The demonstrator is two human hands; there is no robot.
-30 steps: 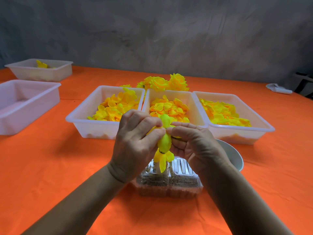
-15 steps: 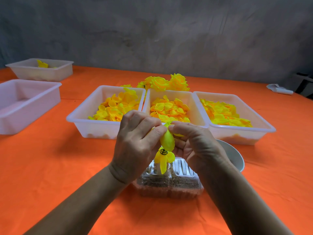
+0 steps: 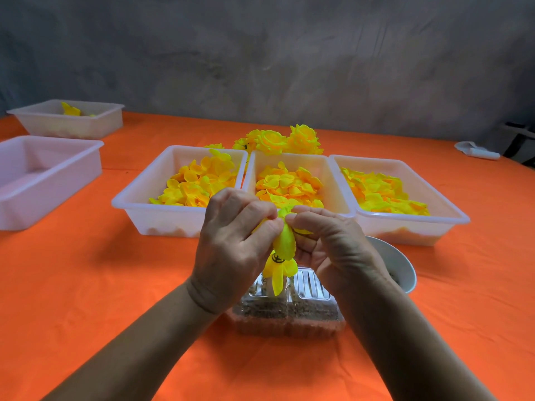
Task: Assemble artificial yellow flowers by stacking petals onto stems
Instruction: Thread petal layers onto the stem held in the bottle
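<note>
My left hand [image 3: 234, 250] and my right hand [image 3: 333, 247] meet above the table's middle, both pinching a half-built yellow flower [image 3: 282, 250] between thumbs and fingertips. Its bud points up between my fingertips and a few loose petals hang below, over a clear plastic box [image 3: 286, 311]. Behind my hands stand three white trays of yellow petals: the left tray [image 3: 139, 204], the middle tray [image 3: 333, 180] and the right tray [image 3: 434, 224]. Finished yellow flowers [image 3: 286, 140] lie behind the middle tray. The stem is hidden by my fingers.
An orange cloth [image 3: 86, 285] covers the table. A white bowl [image 3: 399, 264] sits by my right wrist. Two more white trays stand at far left, a near one [image 3: 43, 175] and a far one [image 3: 66, 120] holding a yellow piece. A small white object [image 3: 476, 150] lies far right.
My fingertips have slid up over the bud, covering more of its top, and the petal below has been pressed closer around it. The hands stay in the same place.
</note>
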